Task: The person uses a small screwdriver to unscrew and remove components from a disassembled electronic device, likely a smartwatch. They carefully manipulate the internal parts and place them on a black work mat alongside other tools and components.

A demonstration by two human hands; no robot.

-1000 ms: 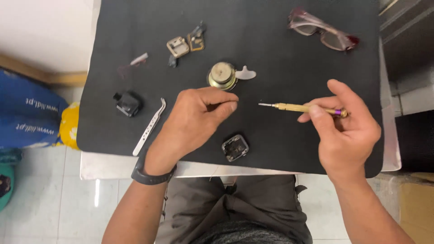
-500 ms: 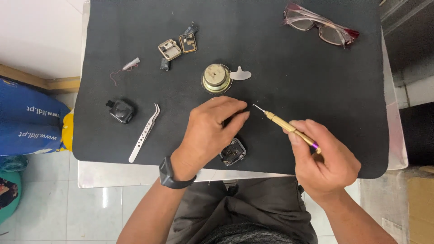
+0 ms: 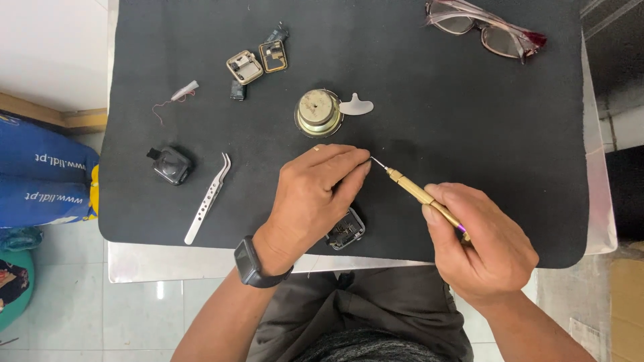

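The right hand [image 3: 484,247] grips a slim brass-handled precision screwdriver [image 3: 421,194], its fine tip slanting up-left to the fingertips of the left hand [image 3: 315,198]; the left hand lies knuckles-up on the black mat-covered tabletop [image 3: 429,100], its fingers pinched together, though whatever they pinch is too small to tell; a small dark square opened watch case [image 3: 346,230] lies just beside its wrist edge; a round brass-coloured metal disc [image 3: 318,112] sits above the hand; silver curved tweezers [image 3: 208,198] lie well to the left; red-framed spectacles [image 3: 486,28] rest at the far corner.
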